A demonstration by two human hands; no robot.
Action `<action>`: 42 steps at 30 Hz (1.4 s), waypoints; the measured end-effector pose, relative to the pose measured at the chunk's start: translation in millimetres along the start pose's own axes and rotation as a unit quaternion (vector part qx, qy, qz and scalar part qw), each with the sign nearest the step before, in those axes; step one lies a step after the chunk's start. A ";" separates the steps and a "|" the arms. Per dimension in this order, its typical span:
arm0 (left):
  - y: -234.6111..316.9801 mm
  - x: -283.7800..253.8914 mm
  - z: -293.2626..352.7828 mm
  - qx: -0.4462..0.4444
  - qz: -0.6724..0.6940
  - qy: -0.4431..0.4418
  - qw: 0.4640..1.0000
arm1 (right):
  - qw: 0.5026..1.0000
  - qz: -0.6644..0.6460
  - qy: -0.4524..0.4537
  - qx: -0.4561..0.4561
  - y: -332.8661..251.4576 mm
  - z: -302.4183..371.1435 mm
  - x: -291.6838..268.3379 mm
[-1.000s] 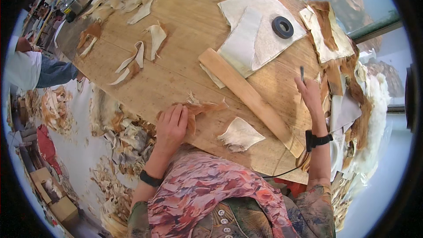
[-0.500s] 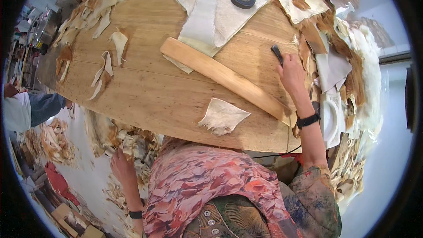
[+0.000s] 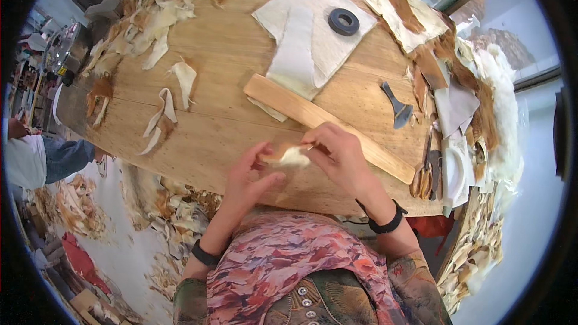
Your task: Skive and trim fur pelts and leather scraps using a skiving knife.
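Note:
Above the near part of the wooden table, a small fur hide piece, brown and white and smeared by motion, hangs between my hands. My right hand pinches its right end between thumb and fingers. At its left end, my left hand has thumb and fingers spread apart; whether a fingertip touches the piece is unclear. Just beyond my right hand a flat wooden board lies slantwise. Farther right lies a dark knife with a flared blade, out of both hands.
Scissors lie near the right edge. A black tape roll rests on white hide sheets. Hide scraps heap at far left, fur pieces along the right. At left a person's sleeve shows.
My right hand has let go of the knife and picked up the hide piece from the table. My left hand has risen from beside the table to meet it.

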State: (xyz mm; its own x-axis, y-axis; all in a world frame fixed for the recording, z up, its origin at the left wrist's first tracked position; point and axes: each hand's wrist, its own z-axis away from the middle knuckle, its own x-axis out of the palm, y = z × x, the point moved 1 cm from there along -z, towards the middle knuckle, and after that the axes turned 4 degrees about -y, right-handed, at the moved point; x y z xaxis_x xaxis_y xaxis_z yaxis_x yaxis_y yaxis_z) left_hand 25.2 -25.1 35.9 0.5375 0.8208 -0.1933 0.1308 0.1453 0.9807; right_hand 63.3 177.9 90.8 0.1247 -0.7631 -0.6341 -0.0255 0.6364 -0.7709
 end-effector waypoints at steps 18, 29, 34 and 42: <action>-46.1 -85.7 -18.1 0.089 -0.339 0.009 0.936 | 0.993 0.011 0.093 0.073 7.7 -10.0 93.4; -27.0 -72.4 -51.9 0.221 -0.360 -0.186 0.887 | 0.983 0.068 0.145 0.088 -2.6 -30.0 116.0; -27.3 -99.7 -51.9 0.102 -0.120 -0.205 0.966 | 0.976 -0.204 0.063 0.054 -30.3 -22.7 87.9; -26.0 -90.6 -70.1 -0.162 0.154 -0.175 0.959 | 0.827 -0.476 0.186 0.234 -24.4 -54.8 93.6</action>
State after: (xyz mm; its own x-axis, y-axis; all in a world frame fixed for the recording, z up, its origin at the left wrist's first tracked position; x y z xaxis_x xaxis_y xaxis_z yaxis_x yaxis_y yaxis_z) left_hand -85.3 -64.5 30.0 0.7633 0.6246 0.1651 -0.3141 0.1355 0.9397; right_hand 21.3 84.9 47.1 -0.4482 -0.8698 0.2062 0.3055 -0.3659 -0.8791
